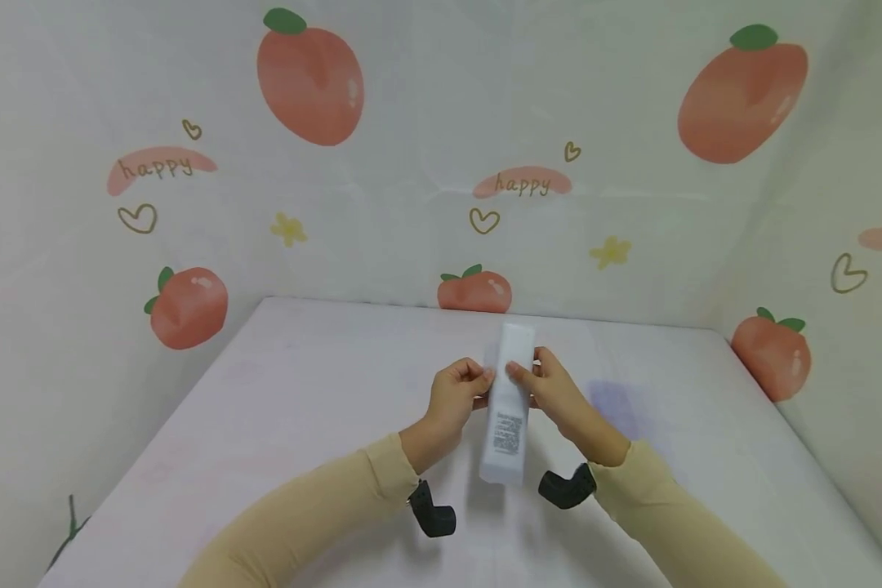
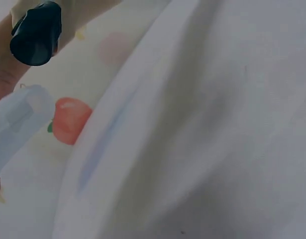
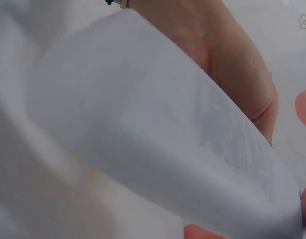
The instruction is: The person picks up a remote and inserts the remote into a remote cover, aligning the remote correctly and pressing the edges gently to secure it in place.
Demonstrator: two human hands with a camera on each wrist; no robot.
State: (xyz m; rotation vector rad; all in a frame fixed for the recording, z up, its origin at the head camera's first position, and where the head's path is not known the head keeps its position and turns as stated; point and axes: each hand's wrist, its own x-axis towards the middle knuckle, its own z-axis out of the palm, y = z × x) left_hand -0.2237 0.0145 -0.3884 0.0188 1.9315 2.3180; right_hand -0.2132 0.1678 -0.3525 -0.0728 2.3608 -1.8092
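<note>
A long white box-shaped pack (image 1: 510, 400) with a square patch of dark printed code near its lower end is held up over the table, tilted slightly. My left hand (image 1: 447, 404) pinches its left edge between thumb and fingers. On the other side, my right hand (image 1: 564, 398) grips the pack, thumb across the front face and fingers behind it. Close up in the right wrist view, the pack (image 3: 157, 129) fills the middle, its print blurred. Only one end of the pack (image 2: 18, 122) shows in the left wrist view.
A white-covered table (image 1: 323, 384) lies under both hands. Behind it hangs a white cloth backdrop (image 1: 412, 122) printed with peaches, hearts and "happy". Black wrist mounts, one at the left cuff (image 1: 432, 510) and one at the right (image 1: 567, 487), hang near the pack's lower end.
</note>
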